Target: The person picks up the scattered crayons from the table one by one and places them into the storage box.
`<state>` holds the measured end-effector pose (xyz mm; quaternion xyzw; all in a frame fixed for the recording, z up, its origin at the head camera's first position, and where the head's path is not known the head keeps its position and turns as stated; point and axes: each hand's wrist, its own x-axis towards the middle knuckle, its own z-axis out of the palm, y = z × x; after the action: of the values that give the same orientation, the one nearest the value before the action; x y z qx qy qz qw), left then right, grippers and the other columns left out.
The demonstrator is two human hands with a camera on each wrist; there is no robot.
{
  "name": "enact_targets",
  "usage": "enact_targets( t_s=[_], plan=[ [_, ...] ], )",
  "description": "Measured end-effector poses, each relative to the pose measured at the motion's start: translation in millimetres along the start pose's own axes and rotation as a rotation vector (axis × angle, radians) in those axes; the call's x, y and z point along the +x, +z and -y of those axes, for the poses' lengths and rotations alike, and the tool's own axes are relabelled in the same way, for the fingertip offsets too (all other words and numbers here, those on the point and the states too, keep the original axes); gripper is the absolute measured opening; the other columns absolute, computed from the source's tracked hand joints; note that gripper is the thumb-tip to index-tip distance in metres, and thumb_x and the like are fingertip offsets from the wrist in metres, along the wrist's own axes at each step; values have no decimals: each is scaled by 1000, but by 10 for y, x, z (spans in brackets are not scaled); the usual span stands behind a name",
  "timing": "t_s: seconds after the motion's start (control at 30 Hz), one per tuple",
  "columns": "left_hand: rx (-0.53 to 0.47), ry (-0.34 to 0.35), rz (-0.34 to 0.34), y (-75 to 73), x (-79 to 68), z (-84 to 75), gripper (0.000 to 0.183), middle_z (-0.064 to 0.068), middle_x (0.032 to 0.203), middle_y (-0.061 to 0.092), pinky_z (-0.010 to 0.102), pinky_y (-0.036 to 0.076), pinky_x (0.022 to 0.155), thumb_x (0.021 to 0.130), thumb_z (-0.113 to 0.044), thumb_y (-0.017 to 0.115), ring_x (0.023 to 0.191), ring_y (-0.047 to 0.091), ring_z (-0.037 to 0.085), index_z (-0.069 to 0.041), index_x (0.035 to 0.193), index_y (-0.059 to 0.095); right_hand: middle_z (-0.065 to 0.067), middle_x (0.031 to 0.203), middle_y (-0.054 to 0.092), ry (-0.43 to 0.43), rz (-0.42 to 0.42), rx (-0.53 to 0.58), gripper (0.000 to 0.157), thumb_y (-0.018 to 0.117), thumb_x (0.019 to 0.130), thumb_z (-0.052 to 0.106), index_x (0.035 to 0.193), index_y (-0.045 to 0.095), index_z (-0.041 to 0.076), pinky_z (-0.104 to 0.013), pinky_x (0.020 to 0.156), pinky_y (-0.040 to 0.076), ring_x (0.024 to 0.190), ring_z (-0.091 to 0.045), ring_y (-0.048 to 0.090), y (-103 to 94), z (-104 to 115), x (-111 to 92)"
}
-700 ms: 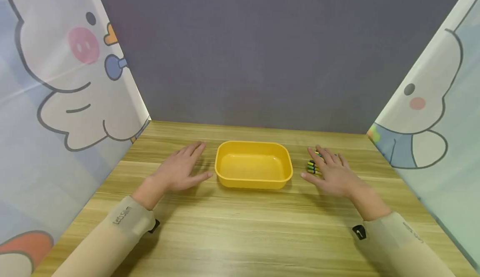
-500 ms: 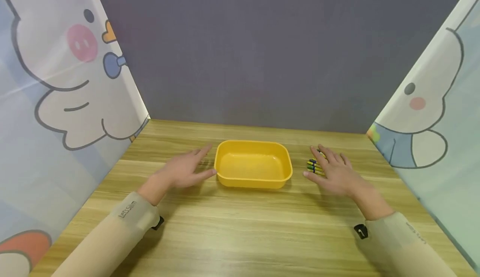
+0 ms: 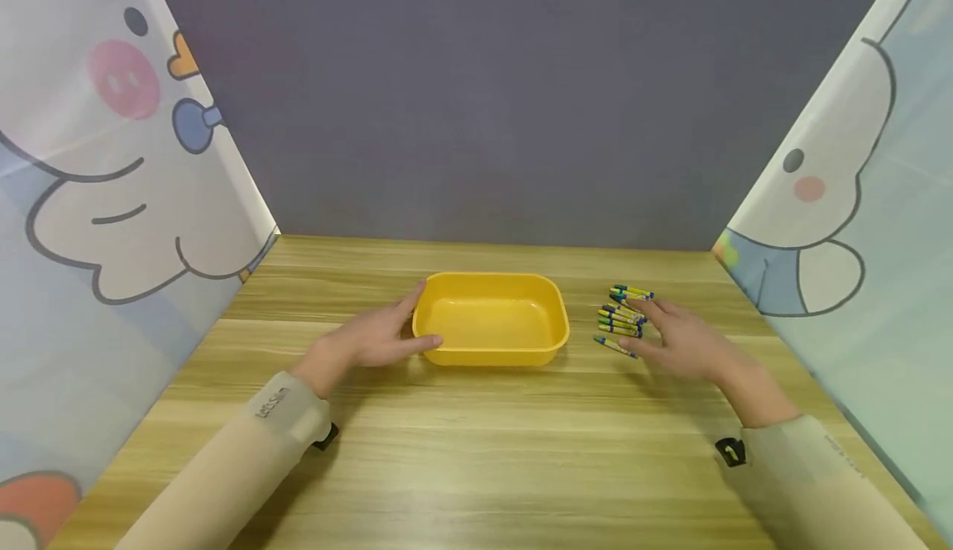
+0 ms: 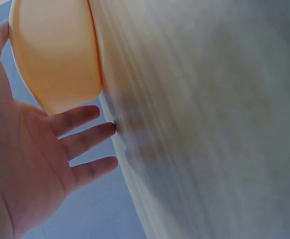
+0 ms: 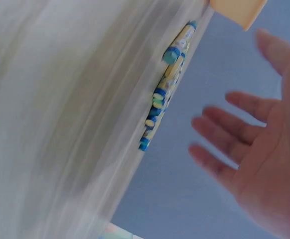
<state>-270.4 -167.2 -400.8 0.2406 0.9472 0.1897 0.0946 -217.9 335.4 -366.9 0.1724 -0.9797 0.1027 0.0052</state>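
Observation:
A yellow plastic tray (image 3: 491, 359) with rounded corners stands upright in the middle of the table. My left hand (image 3: 380, 337) is at its left end, thumb right at the near rim and index finger at the far left corner. In the left wrist view the other fingers (image 4: 85, 140) are straight and spread below the tray's end. Several crayons (image 3: 620, 327) in yellow and blue wrappers lie in a loose group right of the tray. My right hand (image 3: 688, 343) hovers at their right side with spread fingers, partly covering them; its palm is bare in the right wrist view.
The wood-grain table (image 3: 476, 451) ends at a dark grey panel (image 3: 476, 103) behind. Cartoon-printed curtains (image 3: 126, 227) close in the left and right sides. A small black strap (image 3: 731, 451) shows at the right cuff.
My left hand has moved right onto the tray's left end. The right hand has drawn rightward off the crayons, uncovering more of them. The head view has shifted slightly.

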Motion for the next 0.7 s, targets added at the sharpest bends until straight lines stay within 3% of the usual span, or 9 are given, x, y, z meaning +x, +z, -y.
enact_targets(
  t_s=[0.1,0.17,0.27,0.47,0.7],
  plan=[
    [-18,-13,6,-8,-41,27,117,20,174,41,60,49,118,99,-86,50,146,60,42,-20,178,-5,-23,135,72,-66,8,65,53,75,105,40,142,68,3,-54,97,61,116,-37,73,14,-66,31],
    [-25,-17,11,-5,-56,41,118,23,172,44,61,50,117,99,-86,50,143,61,43,-20,178,-6,-9,116,78,-96,29,105,36,78,103,30,128,75,4,-40,83,62,99,-20,73,35,-98,46],
    [-40,-23,14,-5,-68,36,119,26,170,45,62,49,118,98,-86,52,142,62,44,-21,178,-6,3,101,78,-118,63,156,22,81,100,20,116,79,6,-30,75,58,90,-9,69,87,-143,63],
    [-93,-15,21,10,-54,8,120,26,172,41,60,45,123,98,-83,56,147,57,44,-20,178,-8,7,98,77,-134,87,193,20,83,97,17,114,79,8,-32,80,59,92,-9,70,185,-203,103],
    [-120,-11,25,28,-36,0,122,25,174,38,61,42,125,97,-84,57,150,54,44,-23,178,-11,5,97,76,-105,89,164,17,81,98,15,113,79,7,-35,80,58,92,-11,69,212,-181,145]
  ],
)
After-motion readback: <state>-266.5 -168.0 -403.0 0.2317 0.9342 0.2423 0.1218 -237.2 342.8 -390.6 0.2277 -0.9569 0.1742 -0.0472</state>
